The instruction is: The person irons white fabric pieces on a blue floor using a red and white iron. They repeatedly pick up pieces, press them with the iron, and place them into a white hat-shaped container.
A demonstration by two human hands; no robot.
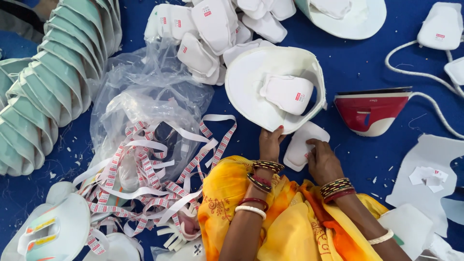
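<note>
Left hand [269, 144] pinches the rim of the curved white foam visor panel [251, 89], right hand [323, 162] clamps 1 small white padded insert [300, 145] just below it; the red-and-white iron [371, 112] nearby could scorch them.

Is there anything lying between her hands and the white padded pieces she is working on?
Nothing visible does. The left hand already touches the edge of the white curved piece, and the right hand rests on the small white pad beside it.

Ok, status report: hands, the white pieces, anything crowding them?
Left hand on curved white piece. Right hand holds small white pad. Iron and label strips close by.
</note>
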